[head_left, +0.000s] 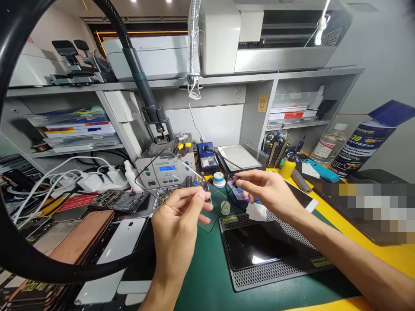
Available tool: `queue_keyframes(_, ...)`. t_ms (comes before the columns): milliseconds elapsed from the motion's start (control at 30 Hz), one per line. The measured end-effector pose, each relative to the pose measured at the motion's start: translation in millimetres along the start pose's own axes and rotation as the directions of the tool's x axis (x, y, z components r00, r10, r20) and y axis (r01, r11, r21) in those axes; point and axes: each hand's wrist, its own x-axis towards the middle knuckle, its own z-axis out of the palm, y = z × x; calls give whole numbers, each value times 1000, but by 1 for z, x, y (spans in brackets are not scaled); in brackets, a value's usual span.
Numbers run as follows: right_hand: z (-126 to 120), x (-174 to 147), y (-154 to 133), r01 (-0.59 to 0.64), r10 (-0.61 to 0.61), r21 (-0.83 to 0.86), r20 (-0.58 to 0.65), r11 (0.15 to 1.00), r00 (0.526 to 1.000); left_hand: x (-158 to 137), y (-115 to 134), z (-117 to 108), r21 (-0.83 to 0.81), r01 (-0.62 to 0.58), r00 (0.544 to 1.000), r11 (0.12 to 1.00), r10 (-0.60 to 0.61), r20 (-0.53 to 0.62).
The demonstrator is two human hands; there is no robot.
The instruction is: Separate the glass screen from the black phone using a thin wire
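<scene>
My left hand [180, 220] is closed, thumb against fingers, on a thin black rectangular frame [151, 163] like a phone screen's border. The frame hangs in the air above the bench, its outline running past both sides of the hand. My right hand [267, 190] is raised to the right of the frame, its thumb and fingertips drawn together. A small dark bit shows at those fingertips, but I cannot make out what it is. Below the right hand, a black-screened phone [259, 244] lies face up on a grey perforated mat [240, 283], with a crumpled white tissue [256, 212] at its upper edge.
Stacked phones and phone parts [81, 239] crowd the left, partly behind a black ring [19, 252]. A soldering station [165, 168] stands behind my hands. At right are a yellow bottle [288, 167], a blue-capped spray can [365, 140] and a clear bottle [329, 144].
</scene>
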Motion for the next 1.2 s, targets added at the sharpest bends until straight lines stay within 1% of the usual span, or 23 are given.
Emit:
queue_keyframes(67,-6,-4,-8,-1,6,152,-29,988,1000,-1,1,0,-31,44,998,999,-42,46)
queue_keyframes(167,-12,-12,-18,-11,19,420,-15,908,1000,-4,4,2,-73,104,988,992,-94,124)
queue_keyframes(233,-12,-18,-21,-16,6,484,21,875,1000,-8,6,4,-82,122,982,989,-108,155)
queue_keyframes(333,-10,-26,-22,10,-30,483,32,876,999,-12,8,8,-75,126,983,989,-114,147)
queue_keyframes(433,-9,-31,-22,25,-40,477,22,878,999,-14,8,11,-58,111,985,992,-102,137)
queue_keyframes(567,-10,-36,-25,18,-29,471,16,882,999,-13,4,9,-35,97,984,995,-90,156)
queue_keyframes(733,-9,-40,-28,9,-24,440,28,898,999,-15,2,8,-27,93,985,995,-89,145)
queue_keyframes(967,-11,-41,-31,33,-31,435,-13,900,999,-16,5,9,-30,106,986,994,-102,129)
queue_keyframes(1200,-11,-43,-31,9,-18,423,15,906,1000,-15,5,10,-31,94,988,995,-89,129)
